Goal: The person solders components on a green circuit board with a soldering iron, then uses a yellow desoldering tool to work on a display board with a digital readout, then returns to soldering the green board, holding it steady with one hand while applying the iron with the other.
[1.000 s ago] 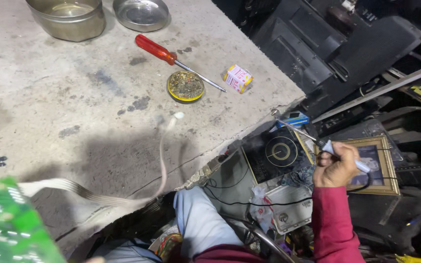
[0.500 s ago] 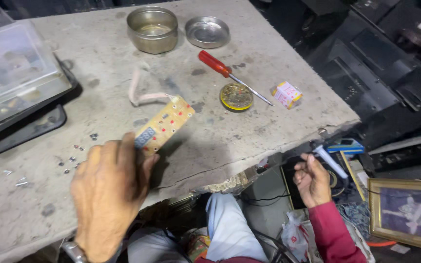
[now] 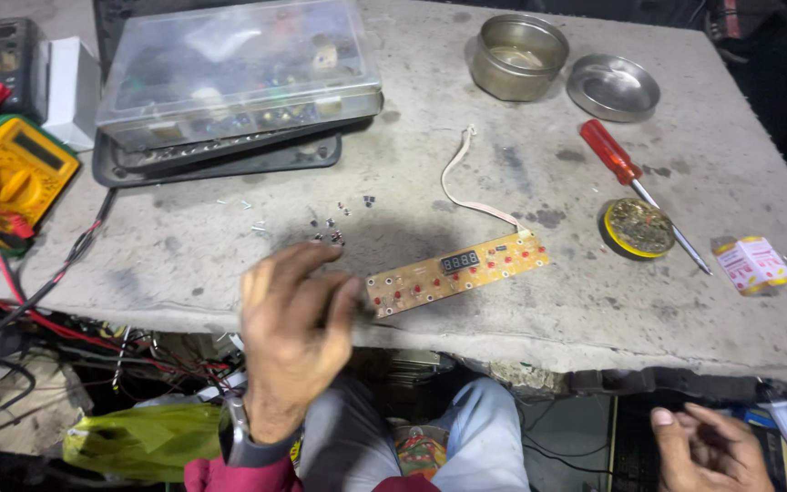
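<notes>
A long tan circuit board (image 3: 455, 271) with red buttons and a small digit display lies flat near the table's front edge, a pale ribbon cable (image 3: 463, 184) curling away from its right end. My left hand (image 3: 294, 330) hovers just left of the board, fingers loosely curled, its fingertips at the board's left end; I cannot tell whether they touch it. My right hand (image 3: 709, 448) is low at the bottom right, below the table edge, fingers apart and holding nothing.
A red-handled screwdriver (image 3: 632, 183), a round yellow tin (image 3: 638, 229) and a small pink-white packet (image 3: 753, 264) lie at the right. A metal bowl (image 3: 519, 56) and lid (image 3: 612, 87) sit behind. A clear parts box (image 3: 239, 68), yellow multimeter (image 3: 6, 179) and several small screws (image 3: 332, 230) are at left.
The board now lies flat on the table; my left hand, which was holding it up, has drawn back to its left end. My right hand sank lower and the view shifted left.
</notes>
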